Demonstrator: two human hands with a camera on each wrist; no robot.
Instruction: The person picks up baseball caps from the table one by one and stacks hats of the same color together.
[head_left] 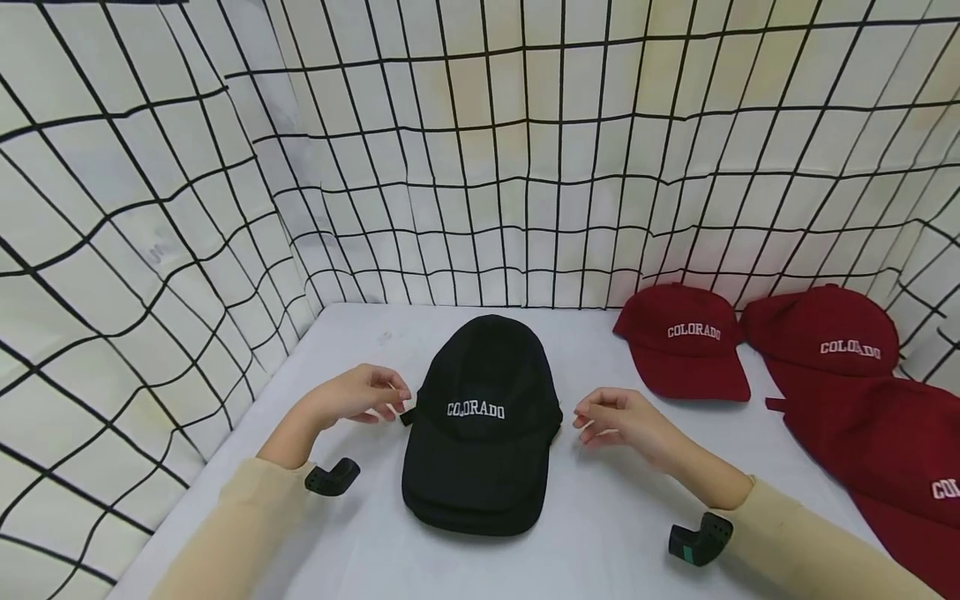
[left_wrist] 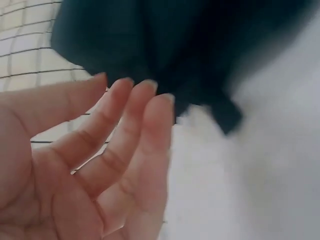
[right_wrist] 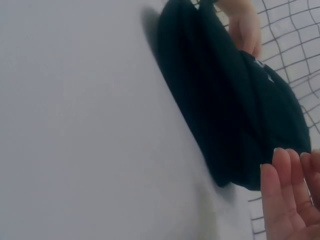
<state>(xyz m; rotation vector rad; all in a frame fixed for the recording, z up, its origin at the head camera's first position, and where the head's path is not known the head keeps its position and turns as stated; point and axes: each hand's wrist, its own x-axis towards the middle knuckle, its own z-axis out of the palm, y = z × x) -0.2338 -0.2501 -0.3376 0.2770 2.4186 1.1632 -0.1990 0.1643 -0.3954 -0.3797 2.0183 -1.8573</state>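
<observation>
A black baseball cap [head_left: 480, 425] with white COLORADO lettering sits on the white table, its brim toward me. Along the front, the brim edge shows more than one layer. My left hand [head_left: 367, 393] hovers just left of the cap, near a small strap end, fingers loosely bent and holding nothing. In the left wrist view, the left fingertips [left_wrist: 155, 87] overlap the dark cloth of the cap [left_wrist: 125, 40]. On the other side, my right hand [head_left: 618, 425] is a short gap away from the cap, with relaxed fingers and nothing in them.
Several dark red COLORADO caps lie at the right: one at the back [head_left: 684, 342], another beside it [head_left: 832, 333], and a nearer one [head_left: 892, 458] cut by the frame edge. Black netting [head_left: 487, 150] over white walls borders the white table [head_left: 360, 533].
</observation>
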